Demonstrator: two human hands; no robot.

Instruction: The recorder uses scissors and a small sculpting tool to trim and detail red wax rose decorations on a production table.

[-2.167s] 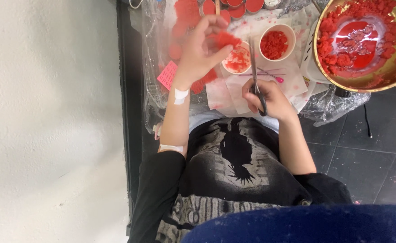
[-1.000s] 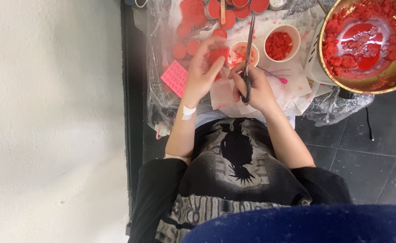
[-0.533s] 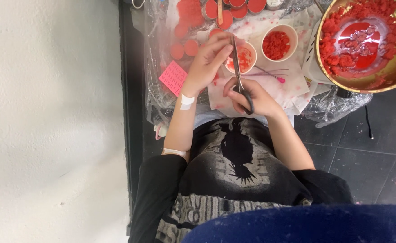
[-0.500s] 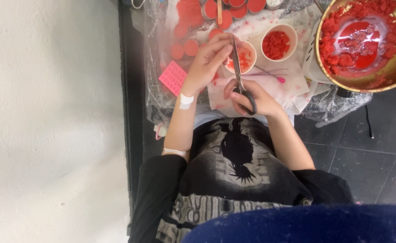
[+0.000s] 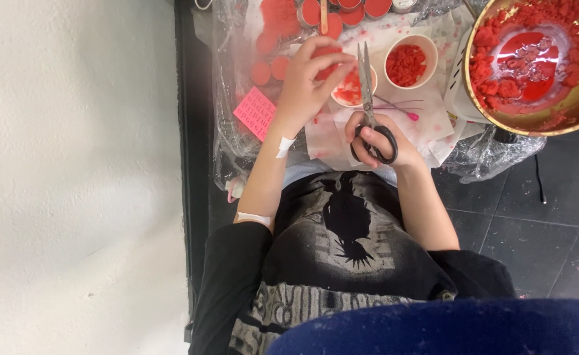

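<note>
My left hand [image 5: 306,82] holds a red wax piece [image 5: 327,54] over a small white bowl [image 5: 354,85] of red bits. My right hand [image 5: 378,139] grips black-handled scissors [image 5: 369,98] by the loops, with the blades nearly together and pointing away from me, their tips beside the red piece. A white strip is stuck on my left wrist. Both hands work over a white sheet on a plastic-covered surface.
A second white bowl [image 5: 409,62] of red chunks stands to the right. A big brass pan [image 5: 532,62] with melted red wax sits at the far right. Red discs [image 5: 268,66], small red-filled tins [image 5: 352,12], a wooden stick [image 5: 323,14] and a pink card [image 5: 256,113] lie at the left and back.
The scissors have swung from leaning right to pointing straight away. My left hand has shifted slightly with the red piece, staying over the small bowl.
</note>
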